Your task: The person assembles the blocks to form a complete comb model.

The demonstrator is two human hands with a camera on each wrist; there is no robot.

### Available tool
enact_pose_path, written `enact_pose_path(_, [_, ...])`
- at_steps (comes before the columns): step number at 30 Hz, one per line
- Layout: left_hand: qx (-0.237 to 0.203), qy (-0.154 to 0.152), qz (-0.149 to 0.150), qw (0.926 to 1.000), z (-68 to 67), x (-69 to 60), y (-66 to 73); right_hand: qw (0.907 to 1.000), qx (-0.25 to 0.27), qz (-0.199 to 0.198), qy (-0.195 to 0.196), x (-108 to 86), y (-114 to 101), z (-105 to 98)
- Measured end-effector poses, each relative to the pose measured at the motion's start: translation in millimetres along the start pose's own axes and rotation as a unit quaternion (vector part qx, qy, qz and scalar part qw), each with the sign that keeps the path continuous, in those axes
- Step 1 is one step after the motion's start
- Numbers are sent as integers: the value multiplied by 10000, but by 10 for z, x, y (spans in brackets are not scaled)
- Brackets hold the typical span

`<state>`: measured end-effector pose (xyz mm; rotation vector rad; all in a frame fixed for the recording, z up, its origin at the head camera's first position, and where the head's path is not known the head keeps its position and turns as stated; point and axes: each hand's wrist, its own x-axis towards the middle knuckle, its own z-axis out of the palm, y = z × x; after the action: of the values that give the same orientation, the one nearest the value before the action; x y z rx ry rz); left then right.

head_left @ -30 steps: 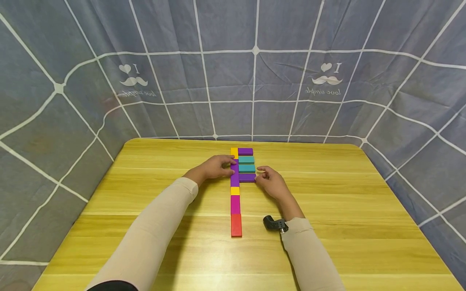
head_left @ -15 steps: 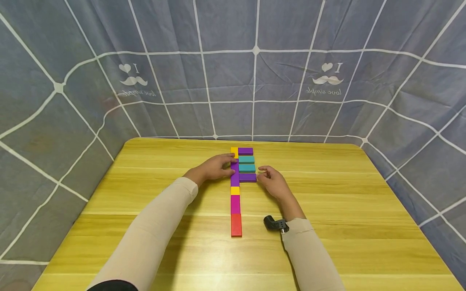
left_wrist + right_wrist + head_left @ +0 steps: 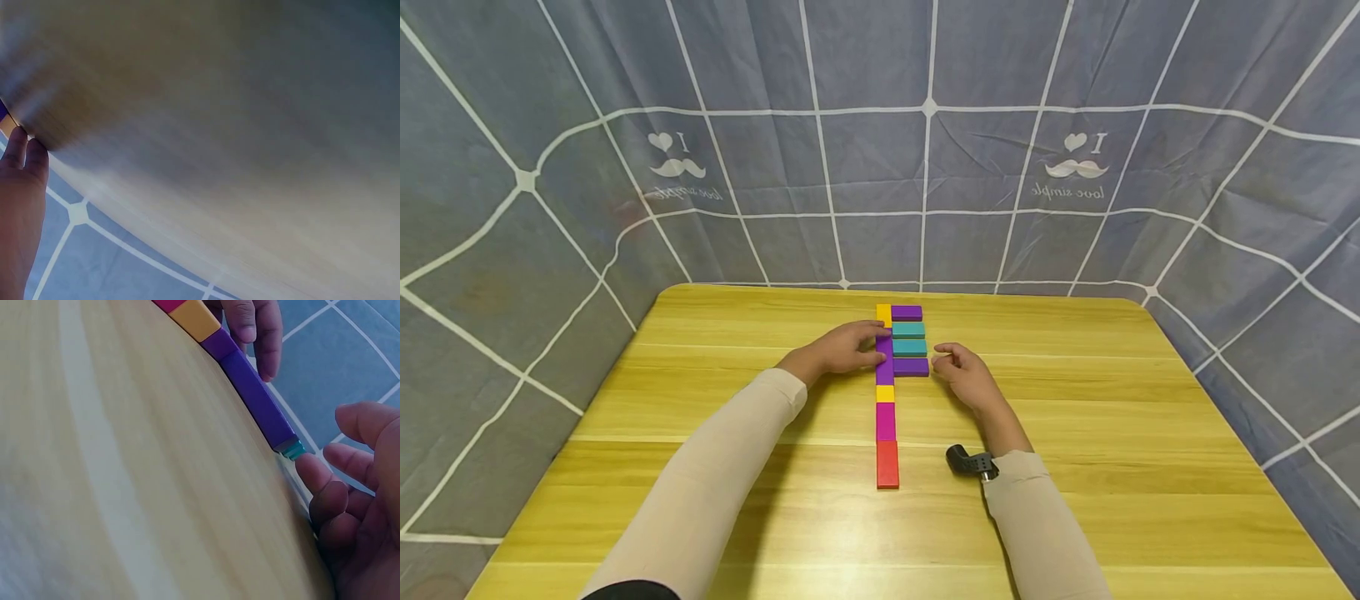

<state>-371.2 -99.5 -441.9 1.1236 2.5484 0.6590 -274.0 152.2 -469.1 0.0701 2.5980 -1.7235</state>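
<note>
A column of flat coloured blocks runs up the table: red (image 3: 887, 465), magenta (image 3: 886, 422), yellow (image 3: 885, 393), a purple stretch (image 3: 884, 375) and yellow at the far end (image 3: 883, 312). Off its right side stick a purple block (image 3: 912, 367), two teal blocks (image 3: 909, 339) and a farther purple block (image 3: 907, 313). My left hand (image 3: 848, 346) rests its fingertips on the column's purple part, which they partly cover. My right hand (image 3: 966, 375), fingers loosely bent and holding nothing, hovers just right of the nearest side purple block; a small gap shows between them.
The wooden table (image 3: 1112, 417) extends on both sides of the blocks. A grey curtain (image 3: 880, 167) with white grid lines hangs behind and around it. On the right wrist sits a black camera mount (image 3: 970, 462).
My right hand has drawn slightly right, off the end of the nearest side purple block. My left hand stays about where it was, and the blocks have not visibly moved.
</note>
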Motion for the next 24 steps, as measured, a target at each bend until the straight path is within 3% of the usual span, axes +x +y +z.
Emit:
enact_pose_path(15, [243, 18, -144, 9996, -18, -45, -19, 10000, 46, -43, -50, 32, -15, 50])
enact_pose_path(24, [146, 59, -183, 9997, -19, -80, -19, 9999, -16, -76, -120, 48, -24, 79])
